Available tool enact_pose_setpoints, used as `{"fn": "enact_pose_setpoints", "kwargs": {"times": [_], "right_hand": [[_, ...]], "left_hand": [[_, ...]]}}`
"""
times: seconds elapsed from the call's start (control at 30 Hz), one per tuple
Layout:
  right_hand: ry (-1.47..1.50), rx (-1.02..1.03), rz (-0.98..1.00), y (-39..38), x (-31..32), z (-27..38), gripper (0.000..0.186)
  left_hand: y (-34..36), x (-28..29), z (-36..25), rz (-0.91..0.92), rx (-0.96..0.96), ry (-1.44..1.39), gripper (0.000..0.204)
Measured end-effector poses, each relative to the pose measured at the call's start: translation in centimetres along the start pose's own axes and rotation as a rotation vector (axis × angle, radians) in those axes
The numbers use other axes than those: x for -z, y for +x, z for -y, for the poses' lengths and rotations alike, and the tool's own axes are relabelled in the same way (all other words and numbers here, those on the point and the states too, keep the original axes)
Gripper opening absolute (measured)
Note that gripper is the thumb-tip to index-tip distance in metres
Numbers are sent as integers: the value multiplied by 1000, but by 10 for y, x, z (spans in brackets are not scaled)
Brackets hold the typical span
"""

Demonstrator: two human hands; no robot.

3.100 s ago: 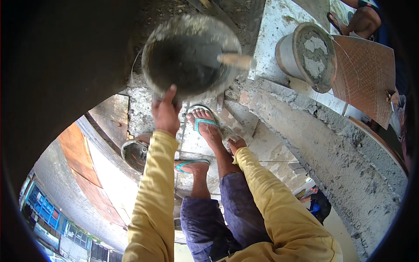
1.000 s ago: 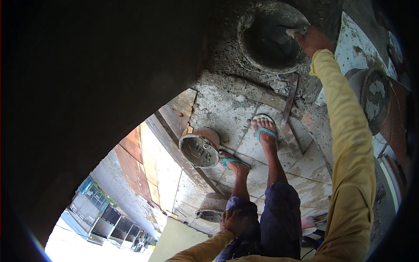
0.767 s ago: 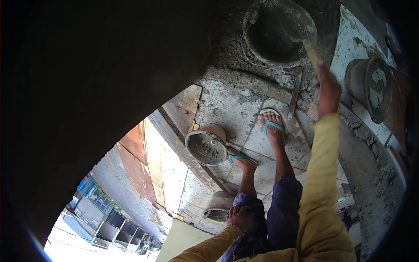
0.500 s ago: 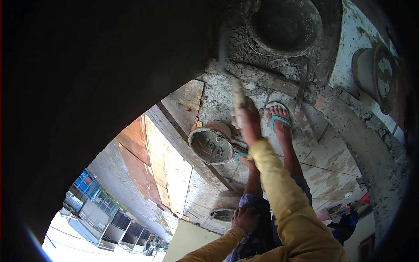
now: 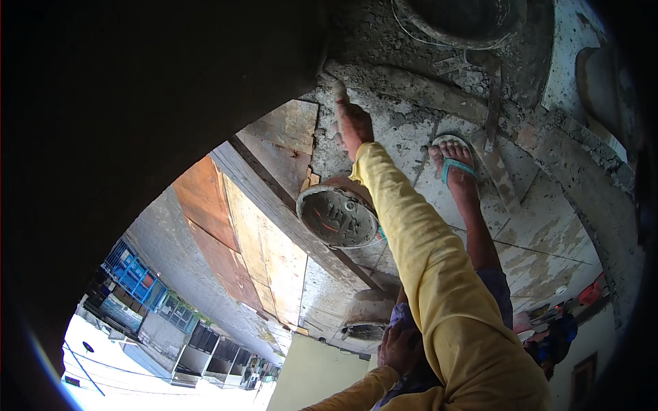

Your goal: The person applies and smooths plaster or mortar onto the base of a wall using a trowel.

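Out in front, my right hand (image 5: 355, 127) is closed around the pale handle of a trowel (image 5: 338, 90). The trowel's thin metal neck runs up against the dark surface on the left, and its blade is lost in shadow there. My left hand (image 5: 399, 348) rests on my left knee, fingers laid over the dark patterned cloth and nothing visible in them. Below my right hand stands a bucket (image 5: 338, 218) smeared with grey mortar, with wet mortar inside. My right forearm passes over the bucket's right side and hides my left foot.
A large round basin (image 5: 462, 34) sits among grey rubble at the top. Near it lie a rusty metal tool (image 5: 493, 109) and a wooden strip (image 5: 499, 179). Another bucket (image 5: 367, 320) stands by my left knee. Boards (image 5: 240, 233) line the left edge. My sandalled right foot (image 5: 454, 156) is on stained tiles.
My right hand has moved up and left with the trowel, bringing it against the dark surface. The view has shifted slightly. My left hand stays on my knee.
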State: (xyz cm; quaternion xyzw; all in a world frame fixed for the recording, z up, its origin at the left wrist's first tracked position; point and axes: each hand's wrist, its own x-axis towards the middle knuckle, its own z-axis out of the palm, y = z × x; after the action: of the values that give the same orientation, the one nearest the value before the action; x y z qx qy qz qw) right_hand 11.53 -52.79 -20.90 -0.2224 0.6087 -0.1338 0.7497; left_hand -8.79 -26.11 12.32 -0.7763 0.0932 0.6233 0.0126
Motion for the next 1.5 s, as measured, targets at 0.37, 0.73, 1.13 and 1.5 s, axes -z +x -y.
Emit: {"fn": "enact_pose_setpoints", "kwargs": {"times": [0.37,0.73,1.13,1.5], "right_hand": [[181,-101,40,-16,-15,14,59],[138,-127,93,-14,-8,34,62],[130,-196,79,-25,-16,6,55],[195,-57,84,-114,25,18,50]], "left_hand": [[1,-5,7,-14,28,-123,36],[0,-2,7,25,11,9,38],[-2,2,0,13,13,-10,39],[4,-18,30,36,-97,204,36]]}}
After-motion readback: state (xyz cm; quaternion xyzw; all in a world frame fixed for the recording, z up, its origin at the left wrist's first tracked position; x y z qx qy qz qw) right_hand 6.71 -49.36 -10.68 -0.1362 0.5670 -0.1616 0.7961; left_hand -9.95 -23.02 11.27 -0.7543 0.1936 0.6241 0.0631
